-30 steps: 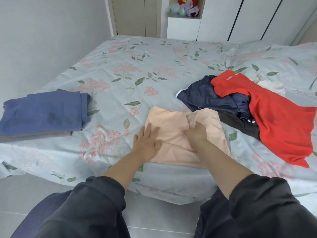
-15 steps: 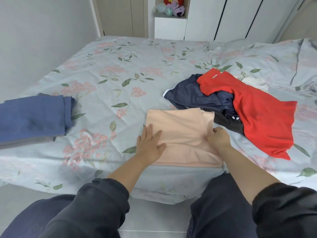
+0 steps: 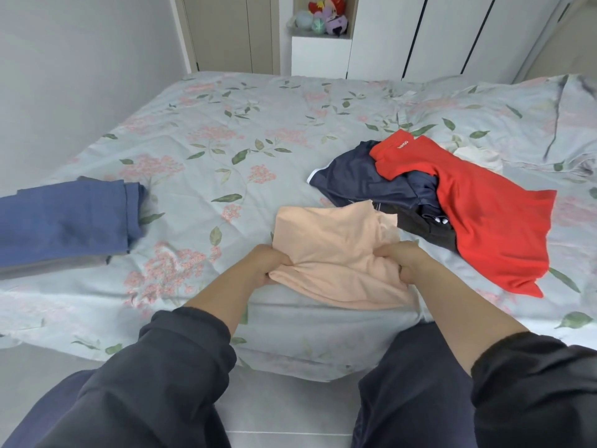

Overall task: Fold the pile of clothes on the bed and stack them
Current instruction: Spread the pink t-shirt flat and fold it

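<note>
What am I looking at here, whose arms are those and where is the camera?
There is no machine. The camera sits on a person's head, looking forward and down, so the arms are the wearer's own. Before them is a flowered bed. The left hand and the right hand each grip one side of a peach garment near the bed's edge. On the left lies a folded blue garment on a grey garment. On the right is an unfolded heap: a red garment over a navy garment.

A home bedroom: a bed (image 3: 245,130) with a floral sheet, white wardrobe doors (image 3: 403,33) behind it, and soft toys (image 3: 326,14) in a shelf niche.
</note>
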Available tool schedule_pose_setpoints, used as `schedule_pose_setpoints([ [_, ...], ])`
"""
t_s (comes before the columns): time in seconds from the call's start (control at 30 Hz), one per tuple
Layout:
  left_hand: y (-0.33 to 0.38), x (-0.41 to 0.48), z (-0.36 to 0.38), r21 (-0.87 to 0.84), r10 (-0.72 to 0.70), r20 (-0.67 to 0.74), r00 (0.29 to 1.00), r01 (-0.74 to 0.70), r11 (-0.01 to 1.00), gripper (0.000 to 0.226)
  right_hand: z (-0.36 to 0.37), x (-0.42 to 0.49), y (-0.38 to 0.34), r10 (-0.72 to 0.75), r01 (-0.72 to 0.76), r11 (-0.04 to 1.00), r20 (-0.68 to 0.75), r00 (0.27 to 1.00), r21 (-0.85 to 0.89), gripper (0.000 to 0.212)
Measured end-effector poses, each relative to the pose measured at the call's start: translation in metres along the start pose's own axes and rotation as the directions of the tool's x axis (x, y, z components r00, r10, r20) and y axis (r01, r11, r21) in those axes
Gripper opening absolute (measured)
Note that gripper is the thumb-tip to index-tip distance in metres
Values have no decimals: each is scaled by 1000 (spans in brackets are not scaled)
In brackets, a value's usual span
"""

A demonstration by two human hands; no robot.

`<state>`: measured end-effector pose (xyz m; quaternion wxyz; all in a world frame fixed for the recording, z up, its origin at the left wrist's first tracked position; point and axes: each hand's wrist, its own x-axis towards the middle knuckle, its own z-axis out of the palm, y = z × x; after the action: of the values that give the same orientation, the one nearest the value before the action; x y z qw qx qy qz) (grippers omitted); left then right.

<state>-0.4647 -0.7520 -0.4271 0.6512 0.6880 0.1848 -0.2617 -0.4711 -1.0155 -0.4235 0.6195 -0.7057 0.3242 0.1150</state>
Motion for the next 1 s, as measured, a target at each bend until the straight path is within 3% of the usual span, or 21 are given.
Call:
schedule_pose_setpoints([
  [0.17, 43, -6, -34, -42, 203, -136, 970, -210, 977, 37, 34, -16, -28, -232, 215, 961, 83, 969, 173, 42],
  [0.33, 60, -22, -75, -121, 262, -138, 955, -278, 953, 32, 63, -24, -56, -425, 394, 891, 109, 899, 227, 38],
  [0.4, 40, -26, -83, -152, 184, -69, 980, -193, 969, 23, 67, -17, -50, -427, 426, 903, 1, 904, -65, 31],
  [0.47, 12, -29, -86, -95, 65, -29, 997, -68, 993, 14, 69, -10, -35, -419, 346, 835, -87, 904, -427, 28],
  [0.53, -14, -29, -87, -82, 12, -41, 999, -15, 997, 14, 75, -6, -15, -438, 306, 727, -71, 896, -615, 48],
  [0.6, -31, -28, -90, -166, 46, -31, 998, -50, 985, 15, 85, -7, 0, -552, 360, 538, 4, 834, -762, 62],
  [0.67, -41, -28, -94, -208, 100, -36, 994, -105, 973, 16, 98, -12, 7, -649, 475, 403, 122, 751, -783, 64],
  [0.77, -48, -28, -102, -154, 195, -93, 976, -208, 966, 15, 120, -25, 7, -661, 665, 325, 341, 668, -673, 54],
  [0.87, -57, -29, -105, 17, 331, -123, 936, -332, 943, 12, 144, -38, 7, -612, 782, 246, 533, 584, -573, 37],
  [1.0, -71, -28, -100, 329, 504, -105, 857, -449, 831, 25, 164, -43, 9, -517, 789, 261, 610, 601, -556, 34],
])
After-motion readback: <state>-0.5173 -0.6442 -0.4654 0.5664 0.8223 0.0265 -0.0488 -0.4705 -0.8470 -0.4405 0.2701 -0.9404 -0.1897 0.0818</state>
